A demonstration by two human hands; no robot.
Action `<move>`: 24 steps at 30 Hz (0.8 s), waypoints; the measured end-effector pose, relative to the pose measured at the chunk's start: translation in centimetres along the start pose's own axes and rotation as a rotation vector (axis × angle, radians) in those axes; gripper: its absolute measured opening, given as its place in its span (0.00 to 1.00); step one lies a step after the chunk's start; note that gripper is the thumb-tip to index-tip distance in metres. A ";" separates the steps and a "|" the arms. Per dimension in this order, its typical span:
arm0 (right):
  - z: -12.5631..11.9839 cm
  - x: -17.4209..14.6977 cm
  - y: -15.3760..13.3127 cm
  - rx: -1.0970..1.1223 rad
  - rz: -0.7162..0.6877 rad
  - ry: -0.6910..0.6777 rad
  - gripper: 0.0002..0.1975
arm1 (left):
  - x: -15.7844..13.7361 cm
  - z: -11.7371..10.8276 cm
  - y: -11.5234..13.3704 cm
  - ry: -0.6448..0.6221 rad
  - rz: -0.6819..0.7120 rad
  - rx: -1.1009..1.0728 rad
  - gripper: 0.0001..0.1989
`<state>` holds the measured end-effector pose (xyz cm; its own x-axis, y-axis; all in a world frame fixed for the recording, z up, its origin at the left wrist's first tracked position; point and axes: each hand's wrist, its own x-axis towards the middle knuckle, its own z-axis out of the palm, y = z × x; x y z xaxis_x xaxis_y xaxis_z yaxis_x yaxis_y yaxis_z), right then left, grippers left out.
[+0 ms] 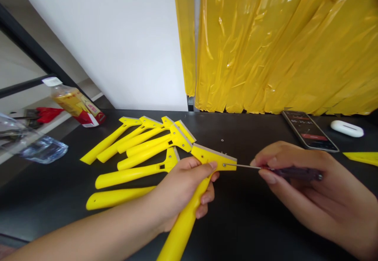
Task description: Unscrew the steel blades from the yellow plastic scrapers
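My left hand (191,182) is closed around the neck of a yellow scraper (185,221), its thumb pressed on the wide head. A metal strip runs along the head's far edge. In my right hand (313,190) is a small screwdriver (298,173) with a dark handle, pinched between thumb and fingers. The thin shaft reaches left, and its tip meets the screw (224,165) at the right end of the scraper head. Several more yellow scrapers (141,172) lie side by side to the left, partly overlapping; my left forearm hides part of the nearest one.
A drink bottle (75,102) and a clear plastic bottle (44,146) are at the left. Tiny metal parts (222,140) lie behind the scraper head on the black table (242,225). A phone (310,131), a white case (347,128) and another yellow piece (362,158) are at right.
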<state>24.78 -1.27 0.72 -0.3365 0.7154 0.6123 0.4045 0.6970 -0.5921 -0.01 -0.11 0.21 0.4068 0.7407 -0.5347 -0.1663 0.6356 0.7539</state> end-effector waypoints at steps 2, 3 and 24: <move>0.0 -0.2 0.2 0.020 -0.008 0.012 0.12 | 0.0 0.0 0.0 -0.003 0.008 0.005 0.13; 0.1 -0.2 0.2 0.027 -0.014 0.016 0.14 | -0.1 0.0 0.0 -0.004 0.007 0.006 0.13; 0.3 -0.5 0.0 0.092 -0.015 0.052 0.20 | -0.1 0.2 0.5 -0.059 -0.019 -0.006 0.11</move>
<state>24.67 -1.68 0.25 -0.2962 0.7029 0.6467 0.3192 0.7110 -0.6265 0.06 0.11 0.68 0.4621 0.7145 -0.5253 -0.1635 0.6508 0.7414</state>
